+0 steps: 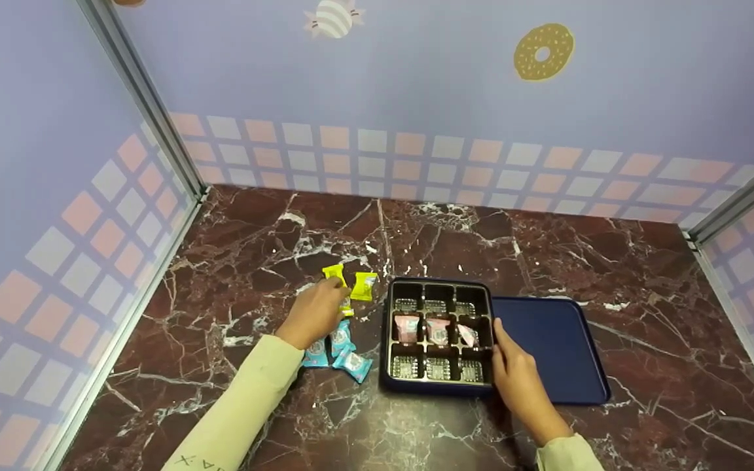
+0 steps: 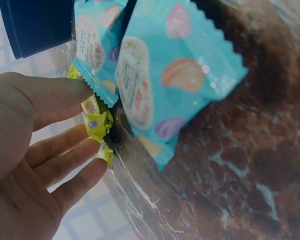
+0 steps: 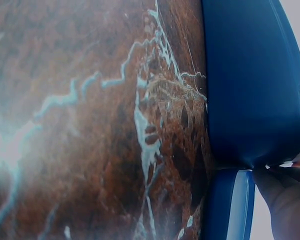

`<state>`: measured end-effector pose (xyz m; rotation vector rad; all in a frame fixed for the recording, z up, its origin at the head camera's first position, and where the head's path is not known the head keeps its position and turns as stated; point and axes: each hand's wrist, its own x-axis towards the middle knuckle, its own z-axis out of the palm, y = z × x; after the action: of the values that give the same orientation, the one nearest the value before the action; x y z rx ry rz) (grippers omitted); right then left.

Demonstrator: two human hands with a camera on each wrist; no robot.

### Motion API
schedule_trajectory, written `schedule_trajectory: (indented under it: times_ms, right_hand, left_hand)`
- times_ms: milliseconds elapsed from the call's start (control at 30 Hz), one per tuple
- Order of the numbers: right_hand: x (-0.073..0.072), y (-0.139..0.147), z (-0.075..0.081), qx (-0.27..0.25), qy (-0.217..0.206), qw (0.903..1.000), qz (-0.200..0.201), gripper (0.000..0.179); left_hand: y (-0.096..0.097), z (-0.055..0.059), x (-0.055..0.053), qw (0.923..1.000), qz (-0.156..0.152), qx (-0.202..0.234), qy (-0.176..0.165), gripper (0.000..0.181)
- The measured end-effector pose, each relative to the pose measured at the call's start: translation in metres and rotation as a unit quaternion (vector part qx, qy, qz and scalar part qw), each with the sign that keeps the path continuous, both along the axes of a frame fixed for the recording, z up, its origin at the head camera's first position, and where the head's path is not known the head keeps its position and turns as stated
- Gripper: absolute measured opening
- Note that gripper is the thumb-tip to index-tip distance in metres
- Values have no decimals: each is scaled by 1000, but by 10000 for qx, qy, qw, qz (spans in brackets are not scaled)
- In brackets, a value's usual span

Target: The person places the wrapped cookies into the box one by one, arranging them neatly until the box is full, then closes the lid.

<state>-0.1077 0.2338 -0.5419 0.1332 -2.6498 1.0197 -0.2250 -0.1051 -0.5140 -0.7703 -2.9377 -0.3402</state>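
My left hand [image 1: 317,313] reaches over the yellow-wrapped candies left of the box. In the left wrist view its thumb and spread fingers stand around a yellow candy [image 2: 96,122], fingertips right at the wrapper. Another yellow candy [image 1: 364,286] lies just to the right. Blue-wrapped candies [image 1: 353,365] lie close below the hand, large in the left wrist view. My right hand [image 1: 518,376] rests its extended fingers along the right side of the dark blue box [image 1: 439,390]. Pink-wrapped candies [image 1: 438,331] fill the middle row of the divided tray; its back and front rows are bare.
A dark blue lid [image 1: 550,347] lies flat on the marbled table [image 1: 665,366], right of the box and partly under the right hand. Patterned panels [image 1: 416,85] close off the table at the back and both sides.
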Motion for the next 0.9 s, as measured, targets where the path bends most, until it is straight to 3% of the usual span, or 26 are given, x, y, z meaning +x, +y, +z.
schedule_trajectory:
  times_ms: [433, 900]
  right_hand:
    - [1, 1, -2, -9, -45, 10000, -10, 49]
    - [-1, 1, -2, -4, 17, 10000, 34, 49]
  left_hand:
    - [1, 0, 1, 9999, -75, 124, -16, 31]
    - [3, 0, 1, 9993, -84, -49, 364, 37]
